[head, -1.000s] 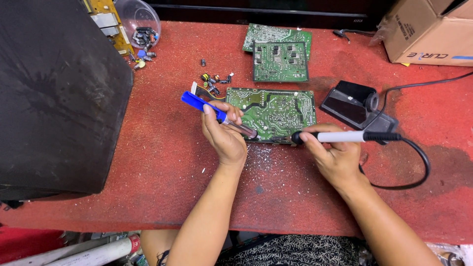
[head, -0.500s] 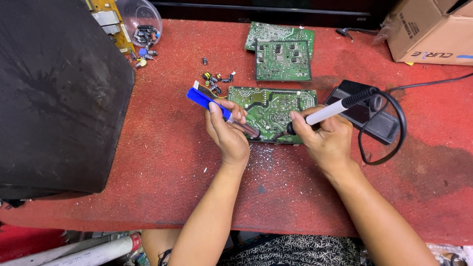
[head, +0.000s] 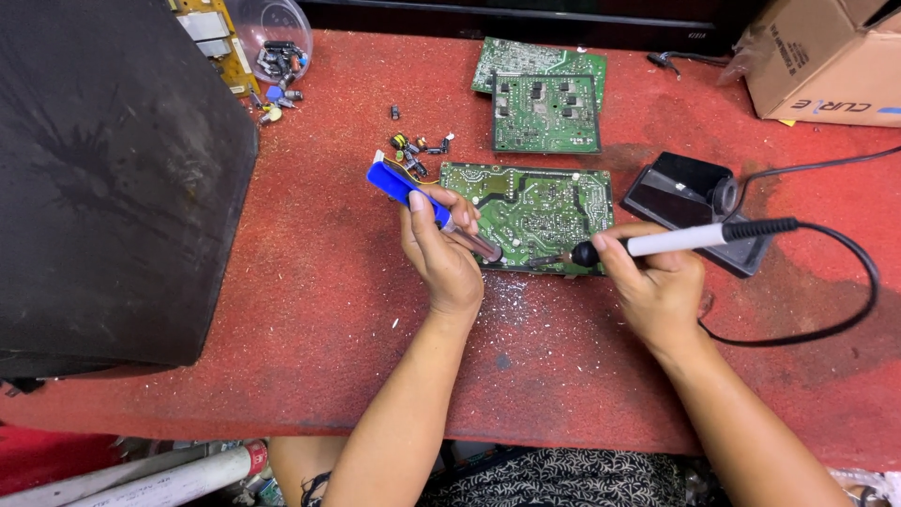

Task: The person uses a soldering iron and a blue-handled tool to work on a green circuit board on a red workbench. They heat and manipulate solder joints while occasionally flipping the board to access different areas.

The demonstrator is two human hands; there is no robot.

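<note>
Red workbench [head: 310, 282], pretty grubby. Right hand [head: 657, 286] wraps the soldering iron [head: 685, 239] by its white grip, left hand [head: 441, 249] pinches a blue-handled tool [head: 422, 202]; both tips touch the green circuit board [head: 530, 211]'s near edge. Board's probably light, stiff, fragile: hold its edges.

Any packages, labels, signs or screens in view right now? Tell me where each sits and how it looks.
Cardboard box: top right corner of the red table, brown, boxy, dark and blue print on its side.
Clear plastic bowl: top left, round, holding small parts.
No signs or lit screens show.
</note>
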